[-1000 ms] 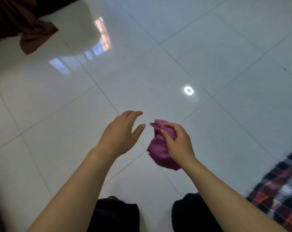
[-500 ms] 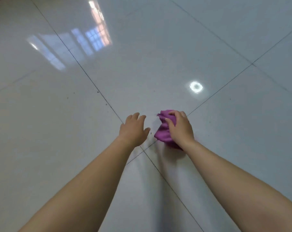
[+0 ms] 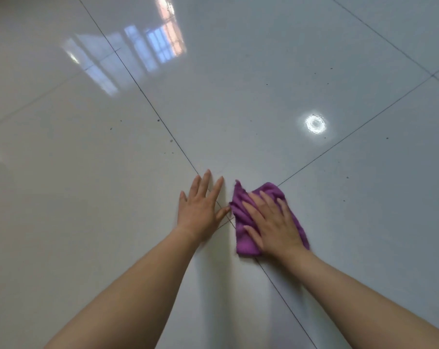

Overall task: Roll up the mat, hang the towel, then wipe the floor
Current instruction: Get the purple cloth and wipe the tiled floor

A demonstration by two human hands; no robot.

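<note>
right hand (image 3: 272, 222): we see it spread, pressing the cloth (image 3: 247, 244) flat beneath it
left hand (image 3: 200, 206): spread, bare on the floor (image 3: 87, 197), just beside
risk: we think the cloth bunches, slips out; glossy tile

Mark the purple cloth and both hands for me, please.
purple cloth (image 3: 270, 190): head view, uncovered far corner.
left hand (image 3: 199, 210): head view, back of the hand.
right hand (image 3: 273, 227): head view, back of the hand, pressing the cloth.
</note>
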